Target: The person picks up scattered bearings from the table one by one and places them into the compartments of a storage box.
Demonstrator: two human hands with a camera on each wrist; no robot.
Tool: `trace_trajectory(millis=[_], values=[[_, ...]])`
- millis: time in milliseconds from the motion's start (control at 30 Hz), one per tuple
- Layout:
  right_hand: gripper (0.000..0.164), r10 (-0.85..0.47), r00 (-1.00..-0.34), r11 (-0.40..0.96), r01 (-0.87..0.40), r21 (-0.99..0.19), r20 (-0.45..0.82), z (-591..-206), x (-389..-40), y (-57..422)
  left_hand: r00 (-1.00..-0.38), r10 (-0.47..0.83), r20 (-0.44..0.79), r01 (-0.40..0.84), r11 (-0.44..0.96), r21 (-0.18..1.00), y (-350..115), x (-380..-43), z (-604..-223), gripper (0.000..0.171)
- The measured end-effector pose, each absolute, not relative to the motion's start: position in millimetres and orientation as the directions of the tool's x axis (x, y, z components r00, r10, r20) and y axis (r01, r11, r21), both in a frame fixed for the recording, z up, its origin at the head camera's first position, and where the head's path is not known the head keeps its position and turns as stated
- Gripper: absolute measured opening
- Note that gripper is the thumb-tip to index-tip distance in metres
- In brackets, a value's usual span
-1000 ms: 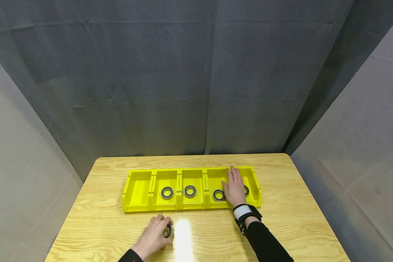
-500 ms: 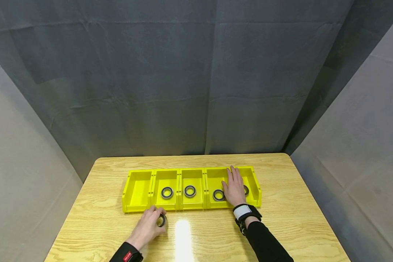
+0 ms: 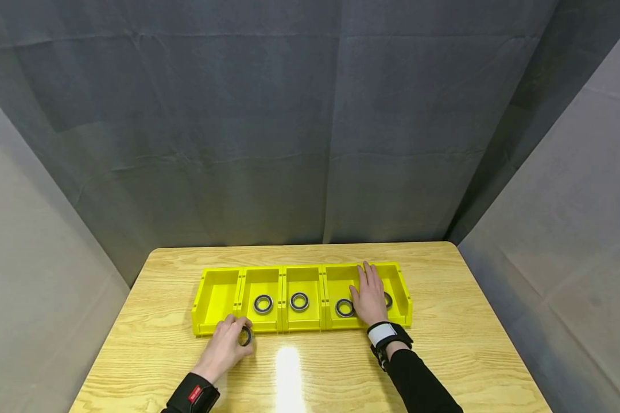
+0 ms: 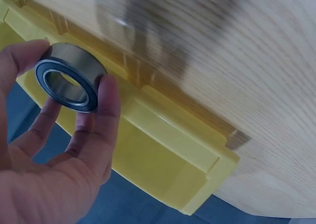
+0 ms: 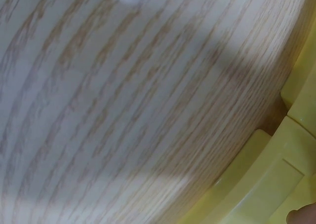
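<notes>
My left hand [image 3: 224,346] pinches a ball bearing [image 4: 74,68] between thumb and fingers, just in front of the row of yellow bins [image 3: 260,327], near its left end. In the left wrist view the bearing is tilted, its dark seal and steel rim showing. My right hand [image 3: 371,298] lies over the right part of the row with fingers extended, across the divider between the two rightmost bins. One bearing [image 3: 344,308] lies by its thumb; another bearing [image 3: 388,300] at its right is partly hidden by the hand. Only a fingertip shows in the right wrist view.
Two more bearings lie in the row, one bearing [image 3: 263,304] in the second bin from the left and one bearing [image 3: 299,302] in the middle bin. The leftmost bin [image 3: 219,292] shows bare floor. A wooden table [image 3: 341,373] carries the row; grey curtains [image 3: 248,143] surround it.
My left hand has moved left and away from me with the bearing, from the tabletop toward the front of the left bins. The right hand has stayed in place.
</notes>
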State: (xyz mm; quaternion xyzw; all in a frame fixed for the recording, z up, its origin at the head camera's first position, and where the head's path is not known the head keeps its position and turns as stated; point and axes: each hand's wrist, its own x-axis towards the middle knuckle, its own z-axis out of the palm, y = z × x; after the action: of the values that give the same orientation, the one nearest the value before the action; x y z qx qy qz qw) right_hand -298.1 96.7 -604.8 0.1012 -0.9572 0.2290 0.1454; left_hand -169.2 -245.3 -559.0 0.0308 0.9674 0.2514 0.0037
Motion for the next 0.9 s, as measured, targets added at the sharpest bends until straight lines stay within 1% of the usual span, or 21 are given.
trace_trajectory(millis=[500,767,900], values=[[0.057,-0.132,-0.935,0.873,-0.267,-0.408,0.331,-605,-297,97,-1.000,0.024,0.005,0.024,0.866,0.499,-254,-177,-556,0.039],[0.057,-0.131,-0.932,0.871,-0.270,-0.409,0.337,-606,-297,97,-0.998,0.023,0.055,0.048,0.862,0.505,-257,-182,-549,0.039],[0.058,-0.134,-0.919,0.867,-0.291,-0.405,0.371,-606,-298,97,-0.996,0.016,0.084,0.057,0.857,0.513,-261,-186,-544,0.037]])
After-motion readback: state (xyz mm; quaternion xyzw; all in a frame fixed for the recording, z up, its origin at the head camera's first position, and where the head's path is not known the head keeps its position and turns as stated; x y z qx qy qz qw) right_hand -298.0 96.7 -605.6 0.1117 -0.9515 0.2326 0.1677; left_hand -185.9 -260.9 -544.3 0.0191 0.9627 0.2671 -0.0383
